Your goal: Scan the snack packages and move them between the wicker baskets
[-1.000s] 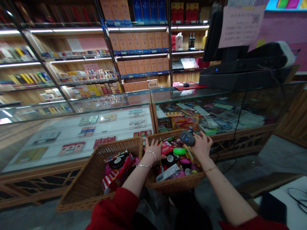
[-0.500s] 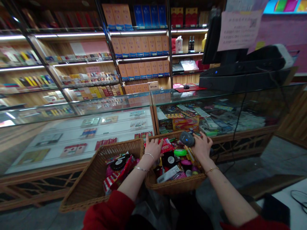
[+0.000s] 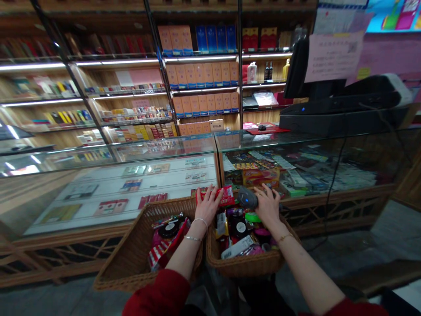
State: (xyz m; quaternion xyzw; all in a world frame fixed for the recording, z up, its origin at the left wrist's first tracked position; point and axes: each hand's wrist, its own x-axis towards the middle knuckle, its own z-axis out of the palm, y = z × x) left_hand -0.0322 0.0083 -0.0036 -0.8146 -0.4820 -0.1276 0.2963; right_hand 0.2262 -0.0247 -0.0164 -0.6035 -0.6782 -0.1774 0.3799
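The glass-topped surface [image 3: 164, 149] shows rows of small packs whose print is too small to read, as is the writing on the pink notice [image 3: 333, 57] above it. Against it stand a left basket [image 3: 131, 259] and a right basket [image 3: 250, 265]. Over the right basket's far rim, the left hand [image 3: 207, 206] lies with fingers spread on a red packet [image 3: 227, 196], label illegible. Just beside it, the right hand [image 3: 268, 208] is closed around a grey scanner [image 3: 246, 198] lit blue.
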